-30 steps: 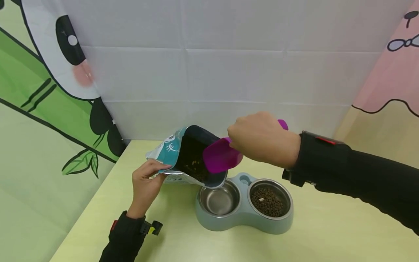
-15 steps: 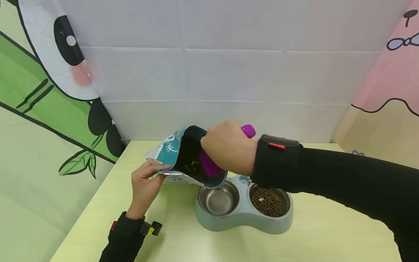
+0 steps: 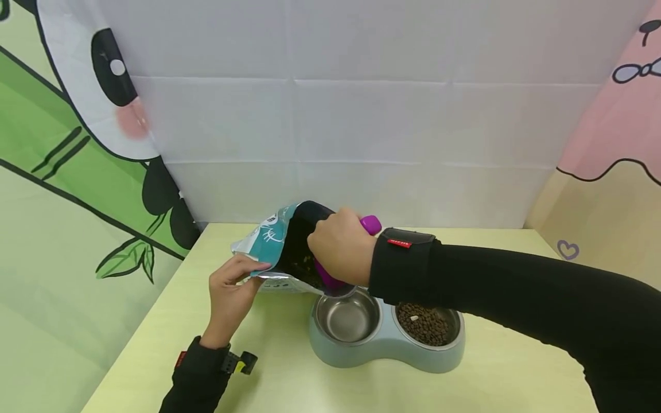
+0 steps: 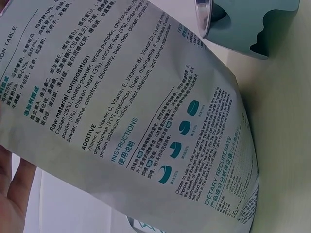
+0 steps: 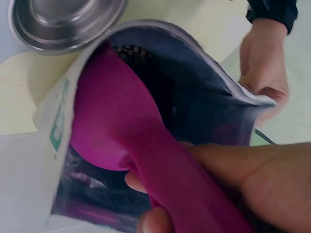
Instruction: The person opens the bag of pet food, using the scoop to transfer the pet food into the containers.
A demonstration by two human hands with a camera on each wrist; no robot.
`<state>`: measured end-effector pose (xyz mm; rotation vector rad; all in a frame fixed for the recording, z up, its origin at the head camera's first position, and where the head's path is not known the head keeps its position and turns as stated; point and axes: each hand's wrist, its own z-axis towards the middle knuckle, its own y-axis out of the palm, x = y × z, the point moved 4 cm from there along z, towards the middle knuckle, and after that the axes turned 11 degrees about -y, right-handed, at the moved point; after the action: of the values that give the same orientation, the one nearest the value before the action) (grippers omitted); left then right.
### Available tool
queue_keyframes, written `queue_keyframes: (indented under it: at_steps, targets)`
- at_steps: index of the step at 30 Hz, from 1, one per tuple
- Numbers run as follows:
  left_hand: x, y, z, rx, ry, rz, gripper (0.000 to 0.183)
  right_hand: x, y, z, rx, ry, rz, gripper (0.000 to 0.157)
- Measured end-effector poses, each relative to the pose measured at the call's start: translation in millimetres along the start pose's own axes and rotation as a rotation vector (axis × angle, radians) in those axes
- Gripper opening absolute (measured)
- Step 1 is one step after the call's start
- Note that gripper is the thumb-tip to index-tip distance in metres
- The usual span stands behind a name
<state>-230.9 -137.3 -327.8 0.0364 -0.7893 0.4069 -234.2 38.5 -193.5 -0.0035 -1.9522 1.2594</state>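
Observation:
My left hand (image 3: pixel 232 292) pinches the edge of a teal and white pet food bag (image 3: pixel 271 232), which lies tilted with its mouth facing right. Printed feeding instructions cover the side of the bag (image 4: pixel 131 107) in the left wrist view. My right hand (image 3: pixel 338 244) grips the handle of a magenta scoop (image 5: pixel 116 111), its head inside the bag's mouth. Brown kibble (image 5: pixel 132 52) shows deep in the bag, past the scoop. In the head view the right hand covers most of the scoop.
Right below the bag's mouth stands a blue-grey double feeder (image 3: pixel 387 344) on the pale yellow table (image 3: pixel 279 367). Its left steel bowl (image 3: pixel 348 317) is bare; its right bowl holds kibble (image 3: pixel 426 325), partly hidden by my right sleeve. A white printed wall sheet (image 3: pixel 361 126) rises behind.
My right hand has moved left and down, carrying the scoop from over the bag's opening into its mouth. The left hand and the bag have stayed in place.

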Motion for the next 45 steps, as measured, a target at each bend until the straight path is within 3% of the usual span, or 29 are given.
queue_keyframes:
  at_steps: [5,8,14,21,27,31,35,39,45]
  targets:
    - [0.2,-4.9,-2.4,-0.009,0.013,-0.023,0.007,-11.7,6.9,7.0,-0.037,0.020,0.014,0.025]
    - [-1.4,-8.1,-3.6,-0.019,0.018,-0.031,0.005,-18.9,11.0,10.8,-0.028,0.038,0.005,0.022]
    - [-2.7,-14.6,-5.5,-0.030,0.021,-0.026,0.013,-30.9,16.4,16.1,0.021,0.069,-0.008,0.012]
    - [0.2,-21.9,-6.4,-0.037,0.030,-0.041,0.005,-35.8,21.3,22.1,0.072,0.108,0.059,0.004]
    - [1.5,-27.4,-10.7,-0.056,0.042,-0.078,0.012,-44.2,29.9,23.9,0.166,0.141,0.100,0.008]
    - [1.4,-30.0,-11.3,-0.064,0.047,-0.081,0.004,-45.4,31.2,24.7,0.154,0.146,0.124,0.009]
    - [1.5,-29.3,-9.8,-0.060,0.048,-0.081,0.015,-42.2,31.2,23.8,0.152,0.130,0.124,0.012]
    - [1.7,-29.3,-9.3,-0.058,0.035,-0.083,0.011,-39.7,29.3,23.0,0.181,0.129,0.137,0.013]
    - [-0.3,-30.2,-11.8,-0.058,0.021,-0.084,0.009,-39.4,32.3,27.6,0.198,0.122,0.270,0.015]
